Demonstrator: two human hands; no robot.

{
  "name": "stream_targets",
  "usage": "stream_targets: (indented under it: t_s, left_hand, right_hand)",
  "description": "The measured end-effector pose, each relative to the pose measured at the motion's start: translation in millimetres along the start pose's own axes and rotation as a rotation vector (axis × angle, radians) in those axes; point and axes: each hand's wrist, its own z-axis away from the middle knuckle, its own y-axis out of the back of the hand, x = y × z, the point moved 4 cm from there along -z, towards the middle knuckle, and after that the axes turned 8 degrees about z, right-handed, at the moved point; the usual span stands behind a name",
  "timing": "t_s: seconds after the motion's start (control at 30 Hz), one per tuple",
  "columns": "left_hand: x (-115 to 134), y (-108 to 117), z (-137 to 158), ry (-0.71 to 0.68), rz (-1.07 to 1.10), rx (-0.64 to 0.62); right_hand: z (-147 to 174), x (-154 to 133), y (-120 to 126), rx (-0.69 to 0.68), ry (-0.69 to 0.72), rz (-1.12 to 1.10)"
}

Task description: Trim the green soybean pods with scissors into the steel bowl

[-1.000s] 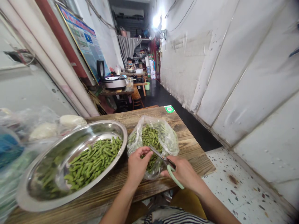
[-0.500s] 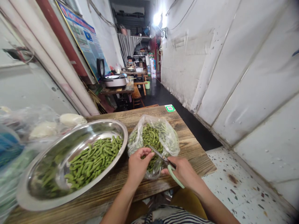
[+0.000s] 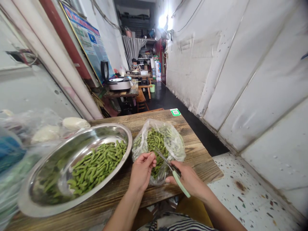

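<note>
My right hand (image 3: 185,178) grips a pair of scissors (image 3: 176,181) with pale green handles. Their metal blades point up and left, over an open clear plastic bag (image 3: 176,144) full of green soybean pods (image 3: 157,140). At the blade tips, my left hand (image 3: 143,168) is closed in a pinch above the bag's near left side; whatever lies between the fingertips is too small or hidden to make out. Left of the bag, a wide steel basin (image 3: 31,205) holds a heap of green soybean pods (image 3: 98,166).
Both containers stand on a wooden table (image 3: 202,163). Plastic bags (image 3: 21,154) crowd its left side, and a green code sticker (image 3: 175,112) marks the far right corner. Beyond are a rice cooker (image 3: 119,85) on another table and a person (image 3: 135,65) seated farther back.
My left fingertips have closed more tightly and turned slightly upward beside the blades. The scissors' handles have shifted a little, their blades closer together. Basin and bag stay in place.
</note>
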Motion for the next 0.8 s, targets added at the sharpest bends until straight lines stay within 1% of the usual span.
stream_targets:
  t_s: [0.2, 0.33, 0.43, 0.57, 0.6, 0.63, 0.67, 0.73, 0.8]
  left_hand:
    - [-12.7, -5.9, 8.1, 0.015, 0.025, 0.009]
    - [-15.2, -4.3, 8.3, 0.028, -0.033, 0.004]
    - [-11.0, -0.1, 5.3, 0.022, -0.102, 0.001]
    - [4.4, 6.0, -5.3, -0.072, -0.148, 0.022]
    - [8.2, 6.7, -8.7, -0.104, -0.206, 0.019]
    - [11.6, 6.5, -12.0, -0.145, -0.312, 0.008]
    - [14.4, 5.1, -14.7, -0.202, -0.462, -0.014]
    - [16.6, -0.9, -18.2, -0.352, -0.828, -0.079]
    - [13.2, -7.3, -19.5, -0.491, -1.152, -0.136]
  right_hand:
    - [0.8, -4.0, -1.2, -0.021, 0.02, 0.002]
    - [0.3, 2.8, -7.8, -0.018, -0.008, -0.021]
    - [-2.1, 10.4, -10.3, -0.008, -0.033, 0.001]
    - [-4.8, 17.3, -2.2, 0.042, -0.08, 0.108]
    - [-4.9, 18.1, 0.6, 0.058, -0.092, 0.131]
    - [-4.8, 18.6, 3.0, 0.069, -0.101, 0.147]
    - [-4.6, 18.8, 4.8, 0.076, -0.11, 0.157]
    - [-4.1, 18.7, 6.2, 0.07, -0.117, 0.165]
    - [-3.7, 18.6, 5.8, 0.053, -0.115, 0.168]
